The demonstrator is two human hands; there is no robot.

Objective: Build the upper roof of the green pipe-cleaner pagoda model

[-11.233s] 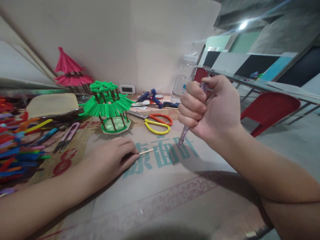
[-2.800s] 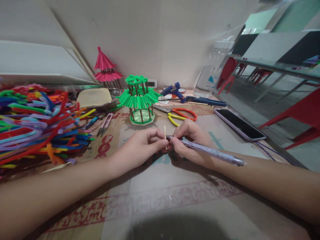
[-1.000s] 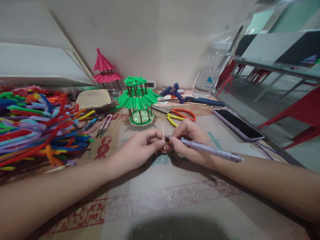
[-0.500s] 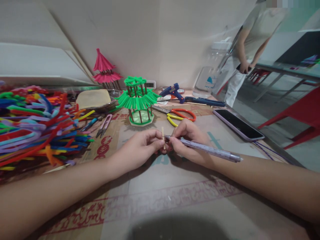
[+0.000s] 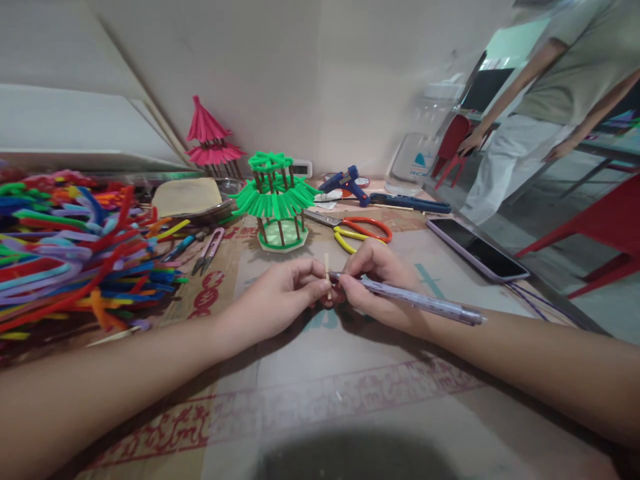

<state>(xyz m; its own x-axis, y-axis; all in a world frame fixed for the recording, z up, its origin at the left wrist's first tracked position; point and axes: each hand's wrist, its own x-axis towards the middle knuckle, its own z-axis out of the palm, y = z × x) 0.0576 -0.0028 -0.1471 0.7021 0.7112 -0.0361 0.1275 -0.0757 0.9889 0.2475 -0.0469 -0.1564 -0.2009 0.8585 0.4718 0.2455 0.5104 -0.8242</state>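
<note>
A pale pad (image 5: 187, 197) covers most of a shallow dish (image 5: 226, 199) at the back, and the clear bottle (image 5: 409, 163) stands right of the green pavilion model (image 5: 275, 201); I cannot tell what either container holds. Near the front, the left hand (image 5: 283, 293) pinches a short stick (image 5: 327, 264) nearly upright, while the right hand (image 5: 381, 275), fingertips pressed around a pen (image 5: 425, 303), partly hides the scissors (image 5: 339, 224).
</note>
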